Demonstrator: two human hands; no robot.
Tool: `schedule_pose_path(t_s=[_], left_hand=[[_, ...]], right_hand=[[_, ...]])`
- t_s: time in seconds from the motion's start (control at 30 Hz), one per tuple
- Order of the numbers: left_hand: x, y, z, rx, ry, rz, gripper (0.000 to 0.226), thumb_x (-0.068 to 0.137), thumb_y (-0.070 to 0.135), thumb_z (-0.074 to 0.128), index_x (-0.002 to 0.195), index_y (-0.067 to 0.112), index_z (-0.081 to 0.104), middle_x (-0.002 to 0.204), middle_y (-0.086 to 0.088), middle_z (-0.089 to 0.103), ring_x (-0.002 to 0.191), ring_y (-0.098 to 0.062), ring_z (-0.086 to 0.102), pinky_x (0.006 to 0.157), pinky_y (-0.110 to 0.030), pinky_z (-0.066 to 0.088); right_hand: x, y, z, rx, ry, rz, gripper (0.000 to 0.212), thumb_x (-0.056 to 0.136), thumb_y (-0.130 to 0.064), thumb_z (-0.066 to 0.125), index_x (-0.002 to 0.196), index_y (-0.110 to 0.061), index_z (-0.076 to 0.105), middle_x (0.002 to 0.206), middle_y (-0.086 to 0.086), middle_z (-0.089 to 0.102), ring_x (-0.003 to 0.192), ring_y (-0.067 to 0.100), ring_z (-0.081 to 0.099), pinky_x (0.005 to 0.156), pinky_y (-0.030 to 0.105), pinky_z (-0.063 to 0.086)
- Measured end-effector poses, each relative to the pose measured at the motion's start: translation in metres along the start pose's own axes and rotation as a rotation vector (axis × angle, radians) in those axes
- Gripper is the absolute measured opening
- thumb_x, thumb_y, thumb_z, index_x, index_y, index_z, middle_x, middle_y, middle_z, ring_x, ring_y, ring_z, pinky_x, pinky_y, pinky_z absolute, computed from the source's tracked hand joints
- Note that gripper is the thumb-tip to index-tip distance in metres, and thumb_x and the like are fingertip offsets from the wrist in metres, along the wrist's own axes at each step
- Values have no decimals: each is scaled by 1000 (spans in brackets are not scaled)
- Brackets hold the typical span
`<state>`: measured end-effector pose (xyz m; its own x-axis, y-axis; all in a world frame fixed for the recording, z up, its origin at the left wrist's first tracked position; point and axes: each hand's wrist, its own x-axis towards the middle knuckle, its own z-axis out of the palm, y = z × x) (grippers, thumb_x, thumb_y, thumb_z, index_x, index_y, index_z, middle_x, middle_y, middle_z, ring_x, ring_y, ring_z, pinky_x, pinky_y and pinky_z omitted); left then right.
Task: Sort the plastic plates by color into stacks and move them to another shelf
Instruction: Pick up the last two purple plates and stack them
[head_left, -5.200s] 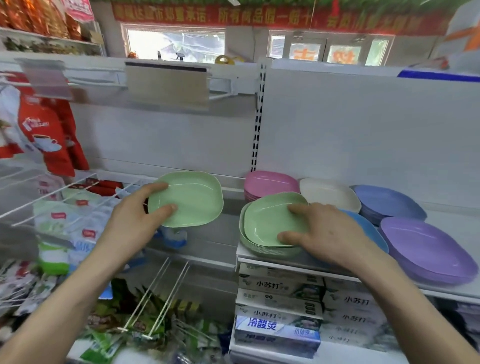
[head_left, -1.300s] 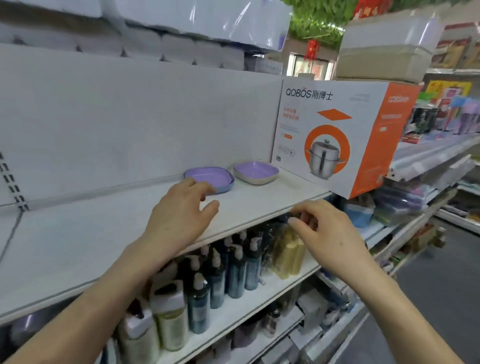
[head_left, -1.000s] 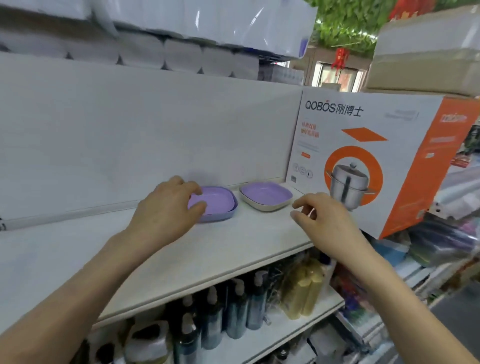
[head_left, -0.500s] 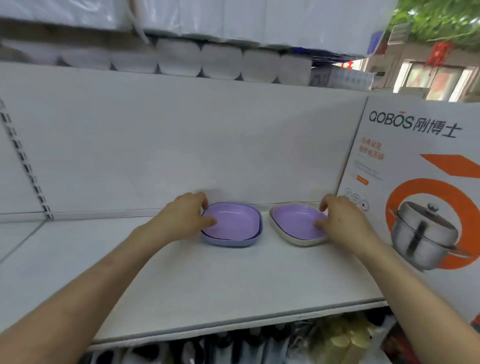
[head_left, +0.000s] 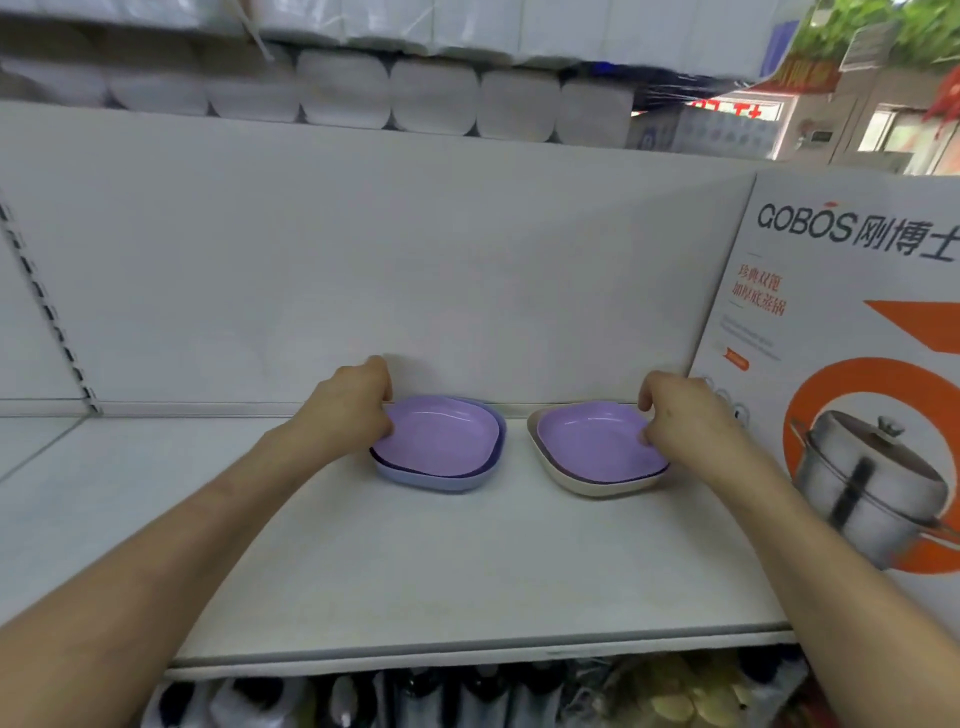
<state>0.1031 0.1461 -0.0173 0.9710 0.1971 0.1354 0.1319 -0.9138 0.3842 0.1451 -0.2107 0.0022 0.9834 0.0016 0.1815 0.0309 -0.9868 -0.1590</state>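
Note:
Two small stacks of plates sit at the back of a white shelf (head_left: 467, 561). On the left, a purple plate (head_left: 441, 436) lies on a blue plate (head_left: 431, 480). On the right, a second purple plate (head_left: 592, 441) tops a darker one, with a cream plate (head_left: 576, 480) at the bottom. My left hand (head_left: 350, 410) grips the left edge of the left purple plate, fingers curled over its rim. My right hand (head_left: 680, 415) grips the right edge of the right purple plate in the same way.
A large white and orange box (head_left: 841, 364) with a steel pot pictured stands against the right stack. Wrapped paper rolls (head_left: 415, 93) fill the shelf above. Bottles (head_left: 415, 696) line the shelf below. The white back panel (head_left: 363, 260) rises just behind the plates.
I turned from the shelf of mixed plates to this shelf. Over the last second both hands reached forward and closed on the outer edges of the two top purple plates.

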Motion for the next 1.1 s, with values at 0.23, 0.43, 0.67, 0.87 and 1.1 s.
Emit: schedule_pose_path(t_s=[0.23, 0.43, 0.67, 0.87, 1.1], left_hand=[[0, 5, -8, 117, 36, 64, 29, 85, 5, 58, 112, 16, 50, 106, -8, 64, 92, -33, 62, 71, -33, 47], [-8, 14, -25, 346, 133, 140, 24, 89, 7, 46, 109, 19, 44, 99, -7, 61, 82, -33, 59, 65, -35, 45], [-20, 19, -39, 482, 242, 176, 23, 89, 1, 43, 104, 18, 44, 89, -5, 57, 73, -31, 54, 57, -33, 38], [-35, 14, -45, 43, 216, 34, 42, 98, 2, 35, 107, 25, 69, 97, -1, 58, 85, -24, 57, 63, -27, 39], [-85, -13, -37, -390, 206, -94, 36, 89, 29, 74, 122, 36, 61, 118, 10, 60, 104, -17, 61, 84, -33, 49]], right_hand=[[-1, -1, -14, -59, 26, -58, 27, 88, -3, 59, 110, -19, 61, 106, 10, 59, 93, 33, 59, 80, 38, 54], [-7, 1, -27, -31, 104, -103, 21, 91, 5, 43, 106, -10, 44, 83, 10, 53, 74, 30, 55, 66, 38, 52], [-17, 1, -36, 79, 97, -146, 34, 91, 6, 46, 110, -13, 66, 111, 13, 65, 89, 28, 54, 75, 32, 44], [-30, -2, -32, 426, 141, -183, 32, 101, -9, 50, 127, -18, 67, 133, 8, 62, 118, 28, 58, 98, 36, 46], [-57, -36, -25, 706, -30, -251, 69, 78, -35, 85, 138, -31, 52, 131, -6, 51, 116, 16, 51, 89, 31, 40]])
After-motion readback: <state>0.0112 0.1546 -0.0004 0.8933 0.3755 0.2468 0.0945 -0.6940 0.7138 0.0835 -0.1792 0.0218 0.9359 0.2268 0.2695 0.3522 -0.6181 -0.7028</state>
